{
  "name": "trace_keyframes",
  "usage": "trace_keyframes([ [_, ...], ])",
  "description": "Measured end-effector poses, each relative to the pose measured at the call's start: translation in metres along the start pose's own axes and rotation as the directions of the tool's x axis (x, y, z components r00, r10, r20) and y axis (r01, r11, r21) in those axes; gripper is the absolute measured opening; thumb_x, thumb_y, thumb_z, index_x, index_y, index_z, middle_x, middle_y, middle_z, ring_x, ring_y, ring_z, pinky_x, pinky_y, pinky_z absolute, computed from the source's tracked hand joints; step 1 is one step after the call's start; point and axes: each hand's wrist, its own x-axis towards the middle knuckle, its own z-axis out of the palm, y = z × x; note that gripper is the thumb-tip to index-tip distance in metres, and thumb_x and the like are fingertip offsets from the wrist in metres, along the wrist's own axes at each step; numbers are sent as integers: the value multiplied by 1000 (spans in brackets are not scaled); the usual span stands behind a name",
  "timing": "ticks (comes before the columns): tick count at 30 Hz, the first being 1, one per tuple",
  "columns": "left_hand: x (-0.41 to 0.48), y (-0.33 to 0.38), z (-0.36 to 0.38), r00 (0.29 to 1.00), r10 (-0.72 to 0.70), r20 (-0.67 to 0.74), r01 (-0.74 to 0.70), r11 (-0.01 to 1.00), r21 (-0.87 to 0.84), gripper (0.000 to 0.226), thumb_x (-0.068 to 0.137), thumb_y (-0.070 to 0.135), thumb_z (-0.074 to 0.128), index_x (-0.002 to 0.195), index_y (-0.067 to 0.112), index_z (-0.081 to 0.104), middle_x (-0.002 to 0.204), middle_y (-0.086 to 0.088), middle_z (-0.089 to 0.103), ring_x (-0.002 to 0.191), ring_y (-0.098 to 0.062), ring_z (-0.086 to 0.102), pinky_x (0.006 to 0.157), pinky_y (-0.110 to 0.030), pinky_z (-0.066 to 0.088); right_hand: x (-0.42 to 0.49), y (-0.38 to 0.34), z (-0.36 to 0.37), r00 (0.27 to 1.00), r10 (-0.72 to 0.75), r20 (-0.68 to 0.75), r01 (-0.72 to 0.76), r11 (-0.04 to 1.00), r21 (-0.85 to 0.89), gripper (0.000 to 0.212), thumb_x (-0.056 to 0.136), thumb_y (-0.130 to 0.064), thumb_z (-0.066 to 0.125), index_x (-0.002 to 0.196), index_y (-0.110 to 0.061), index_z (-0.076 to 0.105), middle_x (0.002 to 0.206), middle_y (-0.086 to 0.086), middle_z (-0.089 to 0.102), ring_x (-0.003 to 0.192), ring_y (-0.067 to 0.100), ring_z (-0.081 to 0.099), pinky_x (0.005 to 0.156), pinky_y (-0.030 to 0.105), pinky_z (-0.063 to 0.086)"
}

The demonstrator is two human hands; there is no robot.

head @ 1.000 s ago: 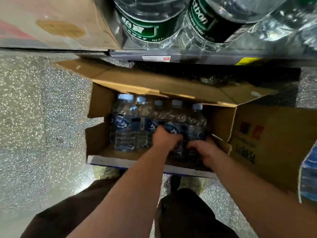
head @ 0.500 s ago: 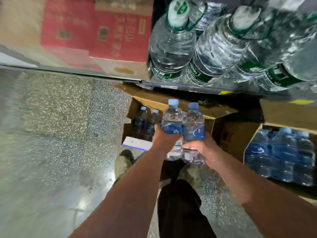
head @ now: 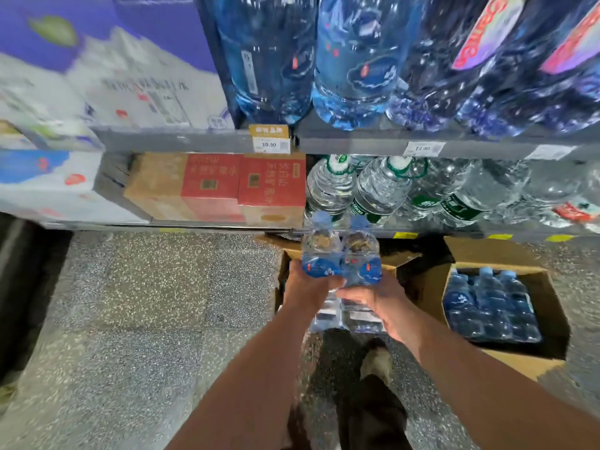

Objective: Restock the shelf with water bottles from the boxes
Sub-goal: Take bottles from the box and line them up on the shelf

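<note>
So I've got two small water bottles up in front of me, one per hand. My left hand (head: 308, 287) is wrapped around the left bottle (head: 319, 251), and my right hand (head: 376, 297) is curled around the right bottle (head: 362, 254), both gripping just under the blue labels. The bottles are upright, touching side by side, in the air above the floor (head: 146, 303) and in front of the lower shelf (head: 357, 232). The open box (head: 519, 362) with more of the same bottles (head: 487, 306) sits on the floor to my right.

Tips for this bit, as far as I can judge:
- Keep them upright and squeezed together so they don't twist against each other.
- Grip low-ish on the body. That thin clear plastic is ribbed and slick, and it probably dents if you clamp too hard.
- Find the matching slot first. The jugs (head: 373, 193) on the lower shelf are much bigger, with green labels, and I can't see a gap for small ones from here.

The cardboard looks soft and floppy, and the floor is speckled stone.
</note>
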Motion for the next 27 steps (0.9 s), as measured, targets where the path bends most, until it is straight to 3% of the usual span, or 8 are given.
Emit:
trace_keyframes([
  [4,-53,53,-36,990,133,-39,-135,988,-68,82,38,27,87,110,12,50,104,-13,66,87,-26,65,79,-39,56,-54,-54,20,984,-172,-50,176,978,109,27,69,10,77,88,-7,70,64,-8,71,58,3,66,51,13,49],
  [7,-84,89,-56,965,255,-63,-258,965,-46,87,27,41,77,106,15,53,100,-8,68,93,-27,66,87,-45,54,-96,-98,30,955,-288,-65,294,949,113,36,67,13,77,98,-3,69,74,-4,74,61,2,68,57,16,53],
  [9,-111,120,-69,944,327,-50,-329,942,-71,84,31,33,81,107,12,52,98,-6,69,91,-25,67,87,-46,54,-119,-126,34,941,-332,-67,337,935,107,34,66,12,78,96,-1,70,87,4,75,65,6,69,70,27,56],
  [12,-156,160,-84,890,455,-30,-454,880,-136,57,55,3,85,101,13,52,86,2,66,74,-7,66,76,-27,53,-158,-167,35,908,-408,-93,418,895,158,32,68,9,79,95,-5,67,79,-1,69,57,1,62,54,14,50],
  [14,-176,182,-90,826,564,-12,-558,813,-169,50,57,-12,81,96,9,57,80,4,68,67,-3,67,68,-24,54,-185,-191,35,859,-499,-112,511,849,137,35,67,9,79,89,-13,64,71,-10,67,65,6,62,59,18,47],
  [18,-207,220,-98,833,545,-94,-552,812,-190,74,33,21,91,94,22,48,89,-1,68,86,-24,69,81,-42,57,-227,-229,34,787,-604,-130,616,781,101,42,54,13,82,88,-9,71,82,3,75,77,17,72,82,42,54],
  [22,-251,253,-106,778,625,-69,-628,768,-123,70,49,16,89,108,15,51,99,-3,68,88,-19,68,83,-39,56,-265,-257,26,710,-690,-137,704,700,121,45,54,22,77,90,-4,70,81,5,75,75,18,72,70,31,56],
  [27,-268,280,-100,734,677,-56,-679,728,-91,91,28,40,89,110,19,55,100,-2,70,89,-19,69,82,-44,57,-302,-279,17,691,-697,-192,720,687,100,41,57,17,80,80,-15,70,71,-4,74,65,9,70,60,21,53],
])
